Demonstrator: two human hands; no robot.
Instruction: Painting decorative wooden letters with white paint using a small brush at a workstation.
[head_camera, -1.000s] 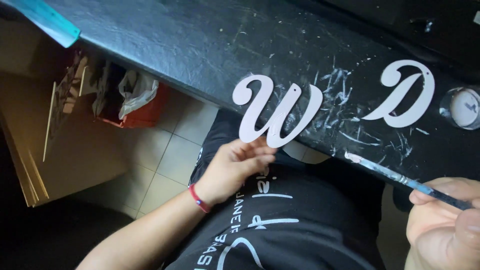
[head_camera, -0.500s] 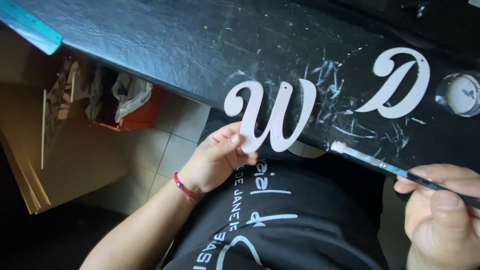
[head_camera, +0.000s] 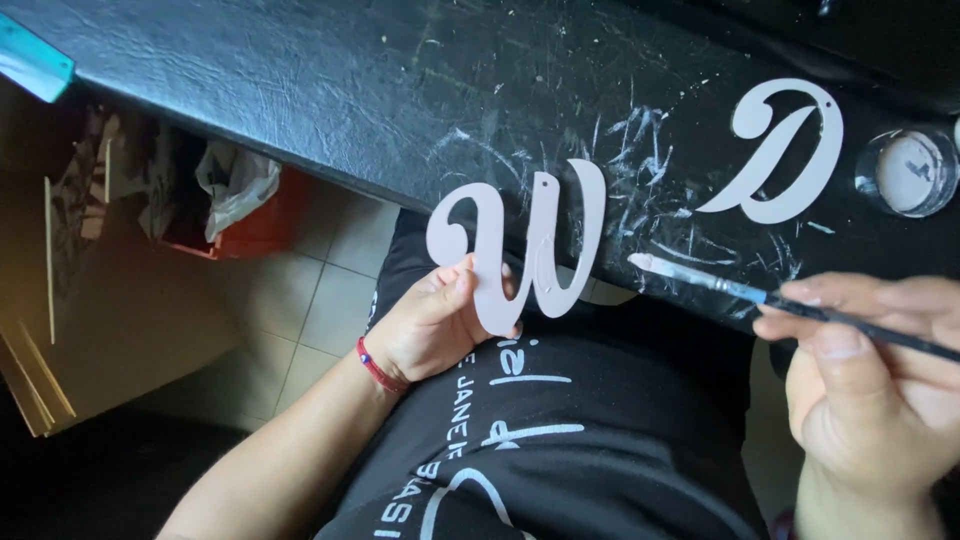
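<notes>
Right hand (head_camera: 880, 390) nearest camera, fingers pinched on thin paintbrush (head_camera: 760, 295), bristle tip aimed left toward cut-out letter (head_camera: 520, 250). Left hand (head_camera: 435, 325) grips letter's lower edge, wrist bent, holding it over desk (head_camera: 300, 100) edge. Risk: narrow grip lets letter tilt; wet brush may smear shirt. Second letter (head_camera: 785, 150), small jar (head_camera: 915, 170) farther on desk.

A flat, pale cutout letter (head_camera: 520, 255) in a curly script shape is held upright at its lower left edge, its upper half lying over the near edge of the dark, paint-streaked tabletop (head_camera: 330, 90). 1 small hole is seen near its top. A thin paintbrush (head_camera: 740, 292) with a white-loaded tip and dark handle is held level, pointed at the letter's right side, just apart from it.
</notes>
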